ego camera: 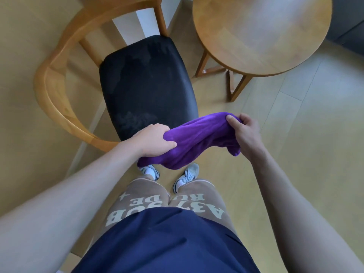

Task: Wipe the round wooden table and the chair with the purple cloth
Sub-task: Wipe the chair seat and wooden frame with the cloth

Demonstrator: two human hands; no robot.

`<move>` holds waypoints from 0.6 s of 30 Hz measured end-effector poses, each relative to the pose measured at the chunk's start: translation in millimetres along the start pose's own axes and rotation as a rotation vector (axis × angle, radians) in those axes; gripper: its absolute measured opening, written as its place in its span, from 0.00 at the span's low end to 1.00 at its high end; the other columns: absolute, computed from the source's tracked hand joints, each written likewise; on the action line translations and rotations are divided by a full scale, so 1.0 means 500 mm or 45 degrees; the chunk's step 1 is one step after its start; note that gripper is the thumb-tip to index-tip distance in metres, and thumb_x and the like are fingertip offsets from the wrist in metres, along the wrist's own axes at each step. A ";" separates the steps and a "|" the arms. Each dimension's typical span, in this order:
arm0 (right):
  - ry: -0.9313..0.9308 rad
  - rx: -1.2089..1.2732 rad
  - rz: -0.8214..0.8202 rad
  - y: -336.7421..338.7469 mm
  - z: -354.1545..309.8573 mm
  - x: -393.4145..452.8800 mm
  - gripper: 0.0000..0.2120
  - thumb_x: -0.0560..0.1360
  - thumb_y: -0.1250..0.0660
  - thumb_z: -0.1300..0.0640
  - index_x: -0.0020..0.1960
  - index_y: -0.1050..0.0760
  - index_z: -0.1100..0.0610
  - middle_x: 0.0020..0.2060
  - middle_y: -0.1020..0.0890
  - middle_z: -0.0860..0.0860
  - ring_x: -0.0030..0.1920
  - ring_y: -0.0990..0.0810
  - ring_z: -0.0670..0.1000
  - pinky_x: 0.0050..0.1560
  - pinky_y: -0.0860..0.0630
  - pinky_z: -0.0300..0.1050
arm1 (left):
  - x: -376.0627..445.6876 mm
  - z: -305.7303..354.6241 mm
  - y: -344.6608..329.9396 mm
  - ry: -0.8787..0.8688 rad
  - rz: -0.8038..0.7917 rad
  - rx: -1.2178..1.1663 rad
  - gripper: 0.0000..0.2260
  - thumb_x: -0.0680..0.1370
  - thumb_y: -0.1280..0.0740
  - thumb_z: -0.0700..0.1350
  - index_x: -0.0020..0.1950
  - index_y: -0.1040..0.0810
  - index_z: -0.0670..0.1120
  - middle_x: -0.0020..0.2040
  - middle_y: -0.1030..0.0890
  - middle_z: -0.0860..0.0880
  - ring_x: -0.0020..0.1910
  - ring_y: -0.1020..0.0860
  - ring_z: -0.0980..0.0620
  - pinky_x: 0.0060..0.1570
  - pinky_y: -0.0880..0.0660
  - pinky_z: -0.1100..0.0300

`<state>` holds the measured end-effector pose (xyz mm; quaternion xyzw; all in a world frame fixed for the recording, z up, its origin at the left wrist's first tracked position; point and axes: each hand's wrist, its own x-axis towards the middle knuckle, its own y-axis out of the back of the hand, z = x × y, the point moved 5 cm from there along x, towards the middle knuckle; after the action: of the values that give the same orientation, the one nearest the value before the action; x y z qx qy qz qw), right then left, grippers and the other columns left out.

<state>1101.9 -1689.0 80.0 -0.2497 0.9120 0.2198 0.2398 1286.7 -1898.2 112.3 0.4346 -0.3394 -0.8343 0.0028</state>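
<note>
I am reading white block lettering on the brown shorts [199, 201], upside down from this head view: "RUDE" is showing clearly, with "A37" and what I am taking as "90B" nearer the waist, partly covered by the navy shirt hem [167, 239]; a small star is sitting at one end.

The round wooden table [262, 34] is running off the top edge, so I am seeing only part of its top and two legs. The chair [145, 83] is also being cut at the top; its black seat is carrying faint dull patches I cannot make out. The feet in pale shoes [187, 176] are being half hidden by the purple cloth [197, 140].

The cloth is hanging bunched between both hands, in the air just in front of the seat's near edge, over the floor. My left hand [155, 140] is gripping one end with fingers curled round it. My right hand [244, 133] is pinching the other end, thumb on top and fingers folded beneath.
</note>
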 end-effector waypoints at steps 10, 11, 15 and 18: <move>-0.232 -0.429 -0.039 -0.144 0.117 0.068 0.34 0.65 0.22 0.35 0.59 0.29 0.55 0.53 0.23 0.49 0.49 0.21 0.49 0.48 0.24 0.44 | 0.079 -0.126 -0.063 0.334 0.329 -0.037 0.14 0.80 0.32 0.58 0.56 0.26 0.49 0.55 0.19 0.48 0.55 0.22 0.42 0.52 0.26 0.50; -0.252 -0.424 -0.001 -0.156 0.125 0.068 0.38 0.64 0.22 0.34 0.62 0.30 0.56 0.57 0.24 0.51 0.52 0.22 0.50 0.54 0.23 0.46 | 0.088 -0.120 -0.071 0.316 0.405 0.041 0.15 0.81 0.32 0.56 0.60 0.26 0.48 0.59 0.21 0.47 0.60 0.24 0.42 0.56 0.27 0.48; -0.275 -0.239 0.045 -0.190 0.153 0.076 0.35 0.66 0.22 0.36 0.64 0.27 0.54 0.61 0.23 0.52 0.56 0.21 0.50 0.60 0.23 0.46 | 0.130 -0.066 -0.117 0.112 0.494 0.106 0.19 0.81 0.36 0.49 0.72 0.32 0.49 0.69 0.27 0.46 0.68 0.30 0.42 0.69 0.35 0.45; -0.248 -0.117 0.023 -0.194 0.164 0.085 0.28 0.68 0.22 0.41 0.61 0.25 0.53 0.55 0.18 0.48 0.54 0.18 0.48 0.52 0.23 0.38 | 0.159 -0.053 -0.145 -0.024 0.392 0.102 0.24 0.80 0.41 0.56 0.75 0.33 0.51 0.70 0.27 0.48 0.68 0.29 0.43 0.69 0.37 0.44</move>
<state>1150.6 -1736.6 -35.2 -0.2296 0.8756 0.2867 0.3137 1277.4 -1881.2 3.3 0.3692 -0.4348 -0.8139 0.1100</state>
